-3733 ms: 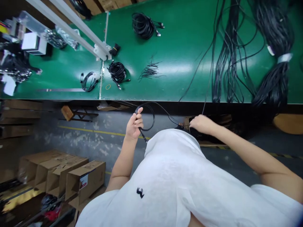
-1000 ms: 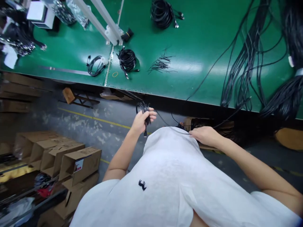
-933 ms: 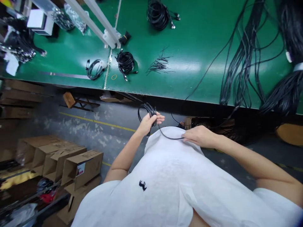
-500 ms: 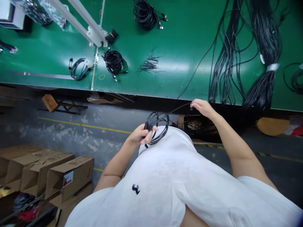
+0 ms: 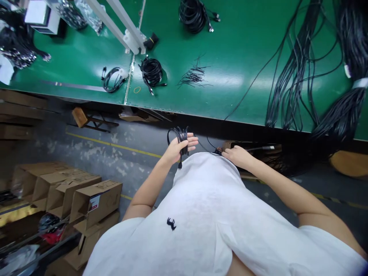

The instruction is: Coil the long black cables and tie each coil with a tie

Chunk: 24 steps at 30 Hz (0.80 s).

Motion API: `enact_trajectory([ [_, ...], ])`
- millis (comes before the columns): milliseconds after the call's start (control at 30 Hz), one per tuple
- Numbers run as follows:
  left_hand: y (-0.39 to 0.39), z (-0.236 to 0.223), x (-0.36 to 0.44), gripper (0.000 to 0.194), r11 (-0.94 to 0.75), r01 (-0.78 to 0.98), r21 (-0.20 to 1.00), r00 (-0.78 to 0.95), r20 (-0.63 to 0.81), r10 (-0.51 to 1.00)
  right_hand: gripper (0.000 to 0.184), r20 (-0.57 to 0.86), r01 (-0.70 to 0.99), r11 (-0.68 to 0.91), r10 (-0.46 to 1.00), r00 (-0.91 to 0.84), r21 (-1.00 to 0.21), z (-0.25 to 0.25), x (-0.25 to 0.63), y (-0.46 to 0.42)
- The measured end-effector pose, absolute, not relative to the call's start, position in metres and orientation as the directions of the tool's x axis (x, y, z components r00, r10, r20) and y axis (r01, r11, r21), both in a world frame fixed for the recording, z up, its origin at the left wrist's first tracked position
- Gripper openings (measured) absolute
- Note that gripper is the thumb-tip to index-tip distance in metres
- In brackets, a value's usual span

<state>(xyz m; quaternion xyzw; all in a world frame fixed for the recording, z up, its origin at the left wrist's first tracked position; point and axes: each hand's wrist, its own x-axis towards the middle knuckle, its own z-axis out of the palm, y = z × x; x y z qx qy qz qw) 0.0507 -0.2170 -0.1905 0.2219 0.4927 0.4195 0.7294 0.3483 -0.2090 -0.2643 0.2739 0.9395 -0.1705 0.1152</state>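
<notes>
My left hand [image 5: 178, 148] holds a coiled black cable [image 5: 180, 137], thumb across the loops and fingers stretched out behind them. One plug of the coil hangs down below the palm. My right hand [image 5: 236, 156] is closed in front of my waist, pinching the cable's free length that runs across from the coil. A pale-tipped plug [image 5: 268, 148] sticks out to the right beyond that hand. Above on the bench lie a bundled cable coil [image 5: 151, 73] and a scatter of short black ties [image 5: 195, 76].
The green bench [image 5: 230, 50] spans the top. Long loose cables [image 5: 296, 76] and a thick tied bundle [image 5: 340, 111] lie on its right side. A bigger coil [image 5: 193, 15] sits farther back. Cardboard boxes [image 5: 99, 203] and a wooden stool [image 5: 80, 117] stand on the floor at left.
My right hand has come down and closer to my waist. In my left hand the coil has become tighter and turned upright, with the fingers extended. The view has shifted left.
</notes>
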Motion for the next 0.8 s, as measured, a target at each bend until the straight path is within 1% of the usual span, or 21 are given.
enact_trajectory([
  [67,-0.223,-0.211,0.062,0.046,0.581,-0.315,0.75,0.22,-0.538,0.814,0.021,-0.2,0.414,0.876,0.371,-0.907,-0.247,-0.242,0.329,-0.205],
  [133,-0.229,-0.228,0.074,0.043,0.605,-0.229,0.762,0.278,-0.545,0.791,0.022,-0.107,0.341,0.911,0.324,-0.94,-0.234,-0.226,0.31,-0.198],
  [167,-0.231,-0.234,0.08,0.041,0.606,-0.164,0.778,0.299,-0.547,0.782,0.023,-0.076,0.328,0.917,0.319,-0.945,-0.229,-0.222,0.302,-0.194],
  [233,-0.232,-0.24,0.087,0.035,0.571,0.025,0.821,0.308,-0.55,0.777,0.025,-0.047,0.332,0.916,0.331,-0.943,-0.226,-0.221,0.289,-0.189],
  [300,-0.23,-0.241,0.09,0.03,0.507,0.208,0.836,0.327,-0.548,0.77,0.027,-0.033,0.376,0.897,0.379,-0.925,-0.234,-0.226,0.284,-0.189],
  [333,-0.229,-0.239,0.089,0.029,0.486,0.257,0.835,0.361,-0.549,0.753,0.028,-0.022,0.407,0.88,0.415,-0.91,-0.243,-0.228,0.284,-0.19],
  [433,-0.228,-0.233,0.084,0.029,0.484,0.264,0.834,0.523,-0.546,0.655,0.025,0.077,0.535,0.795,0.575,-0.814,-0.286,-0.231,0.291,-0.197],
  [500,-0.229,-0.228,0.081,0.029,0.48,0.263,0.837,0.579,-0.535,0.615,0.023,0.177,0.582,0.749,0.649,-0.74,-0.316,-0.227,0.295,-0.201],
  [533,-0.229,-0.225,0.08,0.029,0.468,0.283,0.837,0.582,-0.537,0.61,0.026,0.219,0.565,0.759,0.641,-0.735,-0.324,-0.223,0.294,-0.202],
  [567,-0.228,-0.221,0.079,0.029,0.449,0.308,0.839,0.584,-0.54,0.607,0.032,0.247,0.522,0.788,0.604,-0.758,-0.326,-0.219,0.292,-0.202],
  [633,-0.225,-0.21,0.076,0.027,0.392,0.368,0.843,0.613,-0.537,0.58,0.039,0.26,0.386,0.865,0.472,-0.843,-0.319,-0.213,0.284,-0.201],
  [700,-0.219,-0.195,0.071,0.025,0.332,0.4,0.854,0.655,-0.52,0.548,0.039,0.229,0.305,0.897,0.385,-0.894,-0.318,-0.21,0.274,-0.198],
  [800,-0.215,-0.177,0.06,0.021,0.313,0.4,0.861,0.668,-0.508,0.544,0.034,0.118,0.346,0.874,0.405,-0.906,-0.342,-0.209,0.264,-0.196],
])
